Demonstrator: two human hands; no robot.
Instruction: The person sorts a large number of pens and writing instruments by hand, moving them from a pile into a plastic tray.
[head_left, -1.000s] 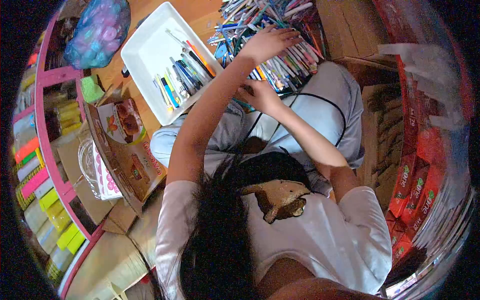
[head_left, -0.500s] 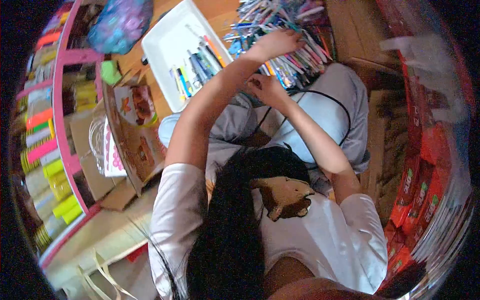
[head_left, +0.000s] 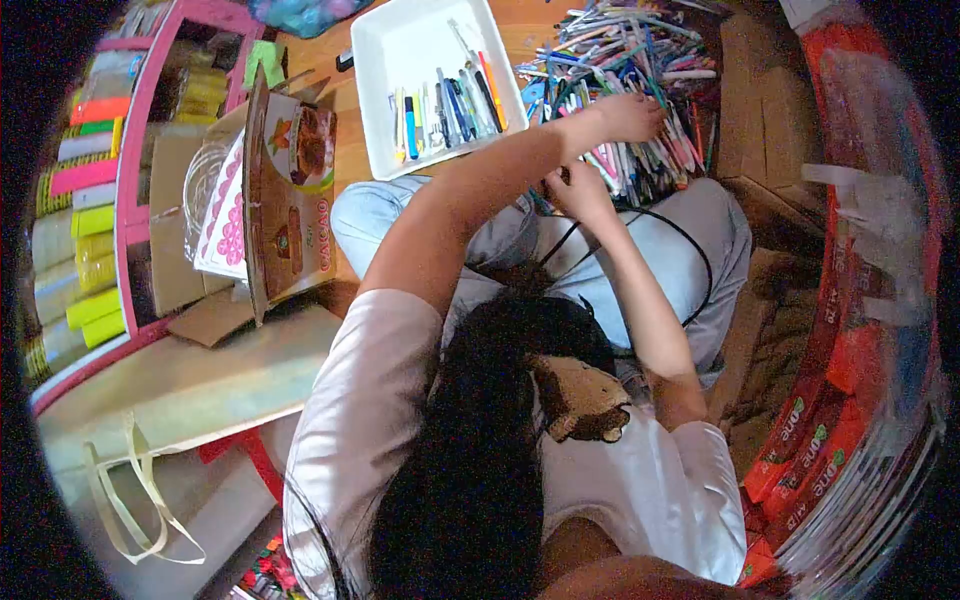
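Observation:
A big heap of pens (head_left: 610, 50) lies on the wooden floor in front of my crossed legs. My left hand (head_left: 628, 118) reaches across over the heap, its fingers bent down among the pens and a little apart. Closer to my body, my right hand (head_left: 582, 194) is at the heap's near edge, under my left forearm. Its thumb and fingers are curled together, and what they hold, if anything, is too small to make out. Left of the heap stands a white plastic tray (head_left: 385, 110) with several pens and markers lined up in it.
An open cardboard box (head_left: 258, 200) stands to my left before a pink shelf (head_left: 130, 190) of packed goods. Red packages (head_left: 800, 440) are stacked to my right. A dark cord (head_left: 690, 250) loops over my leg. Behind the tray is a blue plastic bag (head_left: 305, 12).
The view has shifted, so the tray and heap appear further right and higher. My left hand still lies over the heap, and my right hand keeps its curled shape near the edge.

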